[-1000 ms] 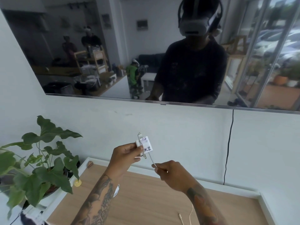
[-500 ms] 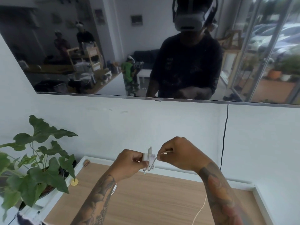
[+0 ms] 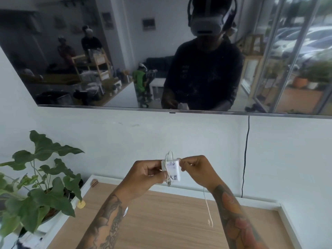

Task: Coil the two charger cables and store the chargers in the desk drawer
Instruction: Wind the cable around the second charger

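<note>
My left hand (image 3: pixel 147 172) grips a small white charger block (image 3: pixel 173 170) with a handwritten label, held up above the wooden desk top (image 3: pixel 161 218). Its thin white cable (image 3: pixel 208 209) runs over the block in a loop or two, passes through the pinched fingers of my right hand (image 3: pixel 195 169) at the block's right edge, and hangs down with its loose end dangling over the desk. A second charger and the drawer are not in view.
A potted plant (image 3: pixel 41 180) with broad green leaves stands at the desk's left end. The desk has a raised white rim (image 3: pixel 276 203) against the wall. A black cord (image 3: pixel 246 155) drops down the wall from a large dark screen (image 3: pixel 125 51) above.
My right hand has carried the cable around the block, going from below it to over it and back to its right edge. The label faces me again and less cable hangs free.
</note>
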